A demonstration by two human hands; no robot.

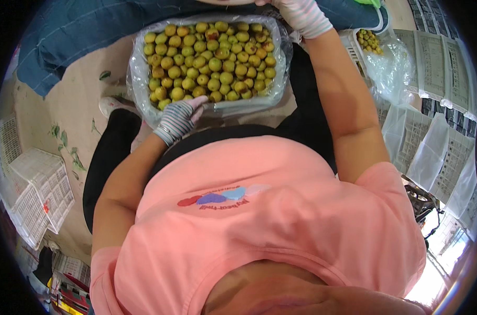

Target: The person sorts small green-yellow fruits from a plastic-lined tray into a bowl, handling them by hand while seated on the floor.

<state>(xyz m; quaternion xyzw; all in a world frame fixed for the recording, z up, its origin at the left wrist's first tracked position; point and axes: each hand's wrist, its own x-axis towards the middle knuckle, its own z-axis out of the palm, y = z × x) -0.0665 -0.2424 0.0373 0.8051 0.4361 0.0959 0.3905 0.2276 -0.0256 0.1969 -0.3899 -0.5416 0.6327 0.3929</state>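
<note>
In front of me stands a plastic-lined crate [244, 105] filled with round yellow-green fruit [215, 65], some with brown patches. My left hand [179, 118], in a striped knit glove, is at its near rim. One finger lies over the lined edge, and another digit shows on the outer side. My right hand [299, 13], gloved alike, is raised beyond the crate's far right corner. Its fingers reach the end of a pale curved rim [226, 1] at the top of the view. Most of that object is cut off, and whether I grip it is unclear.
Blue cloth [85, 39] spreads beyond the crate. A second lined crate [358, 45] with small fruit stands at right, near stacked crates [431, 145]. White crates [41, 189] sit at left. Leafy sprigs [69, 147] lie on the floor. My legs flank the crate.
</note>
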